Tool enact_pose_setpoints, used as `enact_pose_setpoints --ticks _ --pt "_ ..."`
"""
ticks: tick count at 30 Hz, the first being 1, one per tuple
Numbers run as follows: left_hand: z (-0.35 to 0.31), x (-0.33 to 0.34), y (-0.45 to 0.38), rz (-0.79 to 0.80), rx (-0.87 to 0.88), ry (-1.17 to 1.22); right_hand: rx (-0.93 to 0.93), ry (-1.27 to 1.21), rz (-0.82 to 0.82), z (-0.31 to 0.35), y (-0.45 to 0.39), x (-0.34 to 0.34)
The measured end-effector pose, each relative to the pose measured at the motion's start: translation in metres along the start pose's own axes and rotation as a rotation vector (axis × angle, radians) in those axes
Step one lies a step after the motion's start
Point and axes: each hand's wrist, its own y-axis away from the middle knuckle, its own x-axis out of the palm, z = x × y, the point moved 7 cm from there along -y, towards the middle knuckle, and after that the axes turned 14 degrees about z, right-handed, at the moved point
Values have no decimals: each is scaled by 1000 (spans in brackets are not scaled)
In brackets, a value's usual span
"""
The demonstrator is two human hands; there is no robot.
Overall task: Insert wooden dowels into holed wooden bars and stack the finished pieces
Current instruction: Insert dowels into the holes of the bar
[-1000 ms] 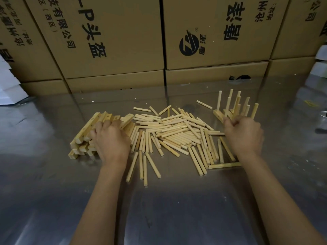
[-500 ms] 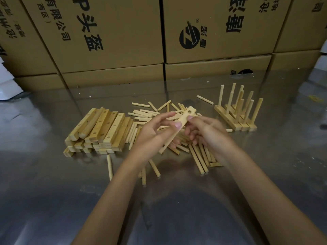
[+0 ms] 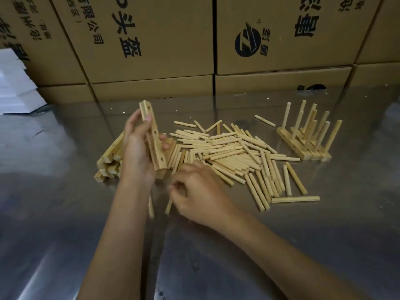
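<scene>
My left hand (image 3: 138, 152) grips a holed wooden bar (image 3: 152, 135), held nearly upright above the table with its holes facing me. Behind that hand lies the stack of plain holed bars (image 3: 108, 163), partly hidden. My right hand (image 3: 199, 191) is low over the near left edge of the loose dowel pile (image 3: 238, 152), fingers curled down among the dowels; whether it holds one is hidden. Finished bars with upright dowels (image 3: 307, 135) stand at the right.
Cardboard boxes (image 3: 151, 40) form a wall along the back of the shiny metal table (image 3: 65, 213). White boxes (image 3: 15, 83) sit at the far left. Two stray dowels (image 3: 150, 205) lie by my wrists.
My left hand has lifted the bar up and to the left, turning it nearly upright. My right hand let go of it and dropped to the dowels near me.
</scene>
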Motion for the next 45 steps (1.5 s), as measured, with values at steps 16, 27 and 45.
enact_pose_setpoints --ticks 16,27,45 --pt "24 15 -1 304 -235 1 455 -433 -82 -62 8 -39" --pt "63 48 13 483 -405 -321 162 -227 -364 -86 37 -79" --pt "73 64 23 591 -354 -501 191 -189 -408 -86 48 -79"
